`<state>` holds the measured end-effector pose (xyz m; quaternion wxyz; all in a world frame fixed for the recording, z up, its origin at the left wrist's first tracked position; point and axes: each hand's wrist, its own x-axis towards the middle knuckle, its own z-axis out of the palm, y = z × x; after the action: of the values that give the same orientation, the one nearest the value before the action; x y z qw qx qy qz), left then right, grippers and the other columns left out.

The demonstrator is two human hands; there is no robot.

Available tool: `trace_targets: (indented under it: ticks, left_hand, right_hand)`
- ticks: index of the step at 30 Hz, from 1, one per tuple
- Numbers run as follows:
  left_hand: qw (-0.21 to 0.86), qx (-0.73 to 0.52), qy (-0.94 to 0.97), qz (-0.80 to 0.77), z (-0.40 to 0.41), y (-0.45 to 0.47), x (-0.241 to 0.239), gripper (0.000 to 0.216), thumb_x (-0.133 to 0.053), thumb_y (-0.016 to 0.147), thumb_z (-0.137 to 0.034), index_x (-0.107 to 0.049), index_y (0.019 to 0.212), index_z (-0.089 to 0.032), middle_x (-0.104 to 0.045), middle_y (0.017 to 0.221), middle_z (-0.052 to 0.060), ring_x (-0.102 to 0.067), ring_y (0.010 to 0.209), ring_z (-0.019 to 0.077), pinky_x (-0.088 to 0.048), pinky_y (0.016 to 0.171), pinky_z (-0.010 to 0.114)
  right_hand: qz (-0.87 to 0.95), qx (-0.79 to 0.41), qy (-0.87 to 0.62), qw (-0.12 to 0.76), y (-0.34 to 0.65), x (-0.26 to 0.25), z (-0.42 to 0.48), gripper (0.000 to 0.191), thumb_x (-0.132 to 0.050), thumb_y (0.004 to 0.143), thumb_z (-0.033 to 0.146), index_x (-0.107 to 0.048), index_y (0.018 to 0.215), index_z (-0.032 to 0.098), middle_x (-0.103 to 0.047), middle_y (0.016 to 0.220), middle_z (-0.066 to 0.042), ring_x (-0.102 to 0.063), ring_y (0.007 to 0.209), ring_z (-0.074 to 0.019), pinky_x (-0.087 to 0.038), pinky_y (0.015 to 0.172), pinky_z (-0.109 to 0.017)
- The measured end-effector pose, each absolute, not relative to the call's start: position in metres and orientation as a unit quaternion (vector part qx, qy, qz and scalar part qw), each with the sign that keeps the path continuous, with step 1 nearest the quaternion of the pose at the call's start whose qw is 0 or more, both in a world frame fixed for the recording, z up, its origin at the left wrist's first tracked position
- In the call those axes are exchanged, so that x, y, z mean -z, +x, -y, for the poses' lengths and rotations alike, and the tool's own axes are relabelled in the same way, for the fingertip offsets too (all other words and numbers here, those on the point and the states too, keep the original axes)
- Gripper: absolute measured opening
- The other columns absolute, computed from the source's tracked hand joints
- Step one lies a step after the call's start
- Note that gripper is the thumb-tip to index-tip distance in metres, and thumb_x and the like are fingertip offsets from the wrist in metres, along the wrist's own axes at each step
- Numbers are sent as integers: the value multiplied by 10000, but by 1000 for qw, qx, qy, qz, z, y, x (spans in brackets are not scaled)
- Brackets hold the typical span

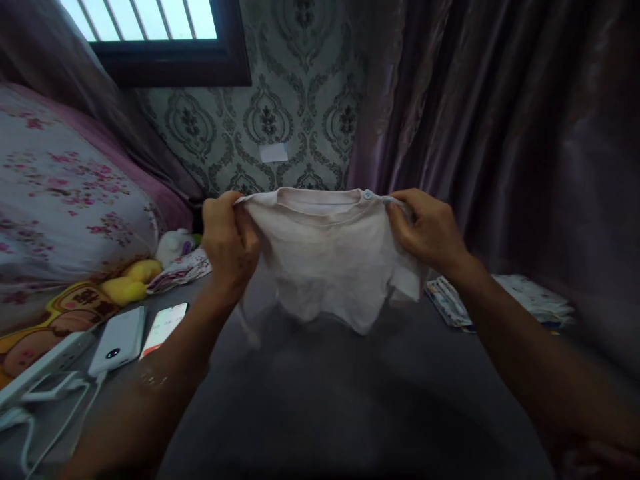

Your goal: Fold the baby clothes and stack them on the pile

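A small pale pink shirt (327, 257) hangs in the air above the dark grey bed surface (320, 400). My left hand (227, 243) is closed on its left shoulder. My right hand (425, 227) pinches the right shoulder, close to a small button at the neckline. The shirt is stretched flat between both hands, its hem dangling just above the surface.
A floral pillow (65, 193) and soft toys (140, 277) lie at the left. A white power bank (117, 340), a phone (164, 328) and a power strip with cables (40, 370) rest at the lower left. Folded clothes (500, 300) sit at the right under purple curtains (500, 120).
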<state>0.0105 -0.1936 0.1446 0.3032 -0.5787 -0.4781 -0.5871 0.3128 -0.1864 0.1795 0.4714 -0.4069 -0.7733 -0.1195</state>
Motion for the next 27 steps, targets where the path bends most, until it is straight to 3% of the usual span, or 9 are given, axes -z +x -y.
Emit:
trace_targets:
  ticks: [5,10,15,20,27]
  left_hand:
    - [414,489,-607,470,236,-17,-163,266,-420,982,-294,-612,1106,-159,-587,927,53,-572,907,166,-439,857,309]
    - [270,388,-720,508,225,-24,-175,301,-375,991,-351,-615,1063,-184,-620,946,40,-586,902,167,-446,815,279]
    - [110,234,-782,567,151,-33,-97,306,-354,975,-356,-605,940,-184,-656,892,51,-609,834,181,-447,748,275]
    - [9,116,-773,623,108,-27,3,301,-303,1000,-295,-570,1052,-167,-678,1022,97,-633,907,197,-439,755,288]
    - [14,47,-768,639,93,-19,41,371,-212,1017,-296,-510,1191,-161,-626,1194,134,-652,937,227,-454,771,324]
  right_hand:
    - [780,94,-398,473,323,-203,224,248,-558,916,399,-695,998,209,-705,891,-42,-644,790,-198,-508,708,-320]
    - [791,-75,-476,376,324,-206,203,248,-570,890,360,-728,939,175,-714,803,-22,-617,679,-158,-438,545,-240]
    - [828,-94,-495,247,317,-130,133,246,-510,896,273,-719,939,149,-732,869,-29,-637,761,-162,-433,622,-219]
    - [822,-31,-554,131,305,-22,96,263,-430,968,241,-674,971,144,-724,981,-99,-648,902,-183,-407,770,-236]
    - [818,3,-573,49,301,35,84,315,-317,1024,306,-589,1145,203,-660,1160,-84,-630,1028,-199,-404,852,-274]
